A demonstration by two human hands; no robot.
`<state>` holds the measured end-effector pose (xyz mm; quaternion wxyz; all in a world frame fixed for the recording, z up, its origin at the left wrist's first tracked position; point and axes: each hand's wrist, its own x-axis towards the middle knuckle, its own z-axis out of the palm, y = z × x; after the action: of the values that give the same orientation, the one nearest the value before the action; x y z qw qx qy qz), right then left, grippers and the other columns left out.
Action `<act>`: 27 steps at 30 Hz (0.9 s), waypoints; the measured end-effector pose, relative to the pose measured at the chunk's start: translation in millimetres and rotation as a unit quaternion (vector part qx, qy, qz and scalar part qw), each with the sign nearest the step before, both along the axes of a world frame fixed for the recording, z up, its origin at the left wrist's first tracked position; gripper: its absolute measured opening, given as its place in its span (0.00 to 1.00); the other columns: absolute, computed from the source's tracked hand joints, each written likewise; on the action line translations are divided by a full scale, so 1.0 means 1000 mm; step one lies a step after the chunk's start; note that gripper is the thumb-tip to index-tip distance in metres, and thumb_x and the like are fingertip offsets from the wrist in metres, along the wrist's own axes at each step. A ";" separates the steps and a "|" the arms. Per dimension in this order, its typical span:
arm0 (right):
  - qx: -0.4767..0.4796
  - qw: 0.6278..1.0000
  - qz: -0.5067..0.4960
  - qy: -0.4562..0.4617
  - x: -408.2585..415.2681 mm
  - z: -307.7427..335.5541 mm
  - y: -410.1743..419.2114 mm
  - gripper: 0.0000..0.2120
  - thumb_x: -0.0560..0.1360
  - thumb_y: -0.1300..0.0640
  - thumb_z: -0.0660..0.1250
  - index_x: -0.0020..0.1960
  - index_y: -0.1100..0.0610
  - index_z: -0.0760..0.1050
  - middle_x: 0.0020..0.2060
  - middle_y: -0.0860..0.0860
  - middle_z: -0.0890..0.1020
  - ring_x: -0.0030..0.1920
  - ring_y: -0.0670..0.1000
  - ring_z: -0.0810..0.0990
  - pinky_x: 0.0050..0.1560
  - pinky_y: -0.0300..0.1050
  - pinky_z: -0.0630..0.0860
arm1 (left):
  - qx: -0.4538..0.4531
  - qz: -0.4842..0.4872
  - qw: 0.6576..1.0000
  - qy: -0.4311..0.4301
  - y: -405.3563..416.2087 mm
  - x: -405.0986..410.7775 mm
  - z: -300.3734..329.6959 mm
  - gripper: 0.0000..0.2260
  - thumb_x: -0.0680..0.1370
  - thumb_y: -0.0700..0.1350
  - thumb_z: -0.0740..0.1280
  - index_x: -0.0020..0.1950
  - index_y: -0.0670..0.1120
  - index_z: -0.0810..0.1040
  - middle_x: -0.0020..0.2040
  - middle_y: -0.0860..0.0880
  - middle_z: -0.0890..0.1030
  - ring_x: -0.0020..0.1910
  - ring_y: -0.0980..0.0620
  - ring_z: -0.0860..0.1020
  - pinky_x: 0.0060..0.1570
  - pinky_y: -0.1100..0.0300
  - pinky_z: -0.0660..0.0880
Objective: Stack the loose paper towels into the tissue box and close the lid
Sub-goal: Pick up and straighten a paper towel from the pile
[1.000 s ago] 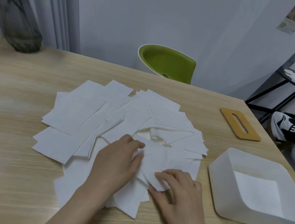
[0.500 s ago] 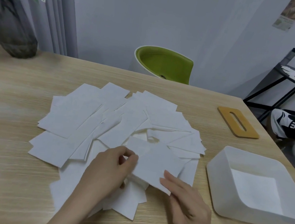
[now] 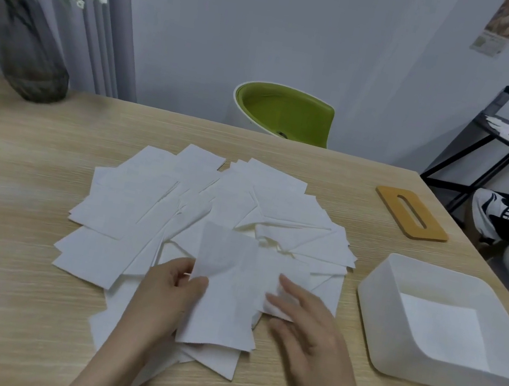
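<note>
Barely started, by my read: the white tissue box (image 3: 446,329) at the right of the wooden table (image 3: 1,251) holds what looks like one flat paper towel (image 3: 440,325) on its floor, maybe more under it, can't tell. Most of the loose paper towels (image 3: 208,219) lie fanned in a messy overlapping heap at table centre, well apart from the box. The wooden slotted lid (image 3: 411,214) sits off the box, farther back on the table, so closing is not yet done.

Left hand (image 3: 167,293) pinches one single sheet (image 3: 220,288) at its left edge, thumb on top, sheet lifted partly off the heap. Right hand (image 3: 311,327) lies on the towels with fingers straight and spread, gripping nothing as far as I can see.

Left to do: gather nearly the whole heap, stack it in the box, fit the lid.

Hard to make out: towel count, overlaps hide edges. Box's right end is cut off by the frame. Right hand is motion-blurred.
</note>
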<state>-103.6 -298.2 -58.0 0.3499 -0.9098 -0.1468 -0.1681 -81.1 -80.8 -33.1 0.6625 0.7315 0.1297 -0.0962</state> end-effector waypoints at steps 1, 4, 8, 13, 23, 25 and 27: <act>0.003 0.999 -0.023 0.036 0.004 0.004 -0.002 0.16 0.75 0.58 0.70 0.59 0.43 0.78 0.65 0.37 0.72 0.66 0.40 0.70 0.66 0.45 0.68 | -0.002 0.015 1.000 0.000 0.003 0.000 -0.002 0.08 0.77 0.38 0.66 0.46 0.47 0.84 0.34 0.48 0.83 0.37 0.50 0.82 0.33 0.50 0.78; -0.040 0.992 -0.051 0.109 0.023 0.014 -0.007 0.20 0.75 0.49 0.68 0.65 0.37 0.69 0.64 0.30 0.65 0.68 0.35 0.62 0.67 0.38 0.58 | -0.043 0.058 0.997 -0.002 0.009 -0.003 0.001 0.03 0.74 0.42 0.70 0.42 0.45 0.83 0.43 0.32 0.79 0.40 0.42 0.78 0.45 0.30 0.75; -0.103 0.977 -0.039 0.180 0.050 0.022 -0.003 0.30 0.74 0.43 0.67 0.73 0.43 0.61 0.71 0.38 0.63 0.71 0.38 0.55 0.67 0.39 0.51 | -0.072 0.087 0.994 0.004 0.008 -0.007 0.007 0.07 0.65 0.46 0.67 0.40 0.49 0.82 0.42 0.33 0.78 0.41 0.41 0.76 0.50 0.27 0.71; -0.173 0.970 -0.066 0.157 0.067 0.029 0.007 0.31 0.71 0.39 0.68 0.71 0.42 0.63 0.55 0.38 0.68 0.64 0.43 0.61 0.52 0.38 0.49 | -0.065 0.096 0.993 0.007 0.011 -0.007 0.002 0.11 0.76 0.34 0.66 0.43 0.49 0.83 0.38 0.41 0.83 0.44 0.35 0.82 0.49 0.27 0.74; -0.064 0.970 -0.151 0.181 0.053 0.042 -0.001 0.08 0.73 0.53 0.67 0.36 0.49 0.78 0.33 0.43 0.81 0.38 0.45 0.77 0.38 0.44 0.68 | -0.080 0.068 0.994 0.000 0.011 -0.007 0.003 0.14 0.65 0.45 0.65 0.50 0.50 0.81 0.41 0.48 0.86 0.45 0.42 0.84 0.50 0.32 0.77; -0.008 0.962 -0.175 0.212 0.047 0.043 -0.010 0.06 0.73 0.53 0.68 0.37 0.47 0.78 0.35 0.42 0.81 0.40 0.43 0.78 0.38 0.45 0.72 | -0.077 0.070 0.995 0.000 0.012 -0.006 -0.001 0.12 0.69 0.43 0.67 0.51 0.50 0.80 0.41 0.48 0.86 0.44 0.43 0.84 0.49 0.32 0.77; 0.055 0.949 -0.180 0.253 0.039 0.042 -0.020 0.02 0.71 0.56 0.71 0.41 0.49 0.80 0.36 0.44 0.83 0.40 0.46 0.80 0.41 0.46 0.74 | -0.071 0.070 0.995 0.001 0.013 -0.006 -0.006 0.10 0.73 0.39 0.68 0.52 0.50 0.80 0.41 0.48 0.86 0.44 0.43 0.84 0.49 0.33 0.77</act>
<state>-64.7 -318.4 -16.2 0.3887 -0.9131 0.1228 0.0000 -86.7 -68.0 -38.8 0.7176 0.6718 0.1739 -0.0596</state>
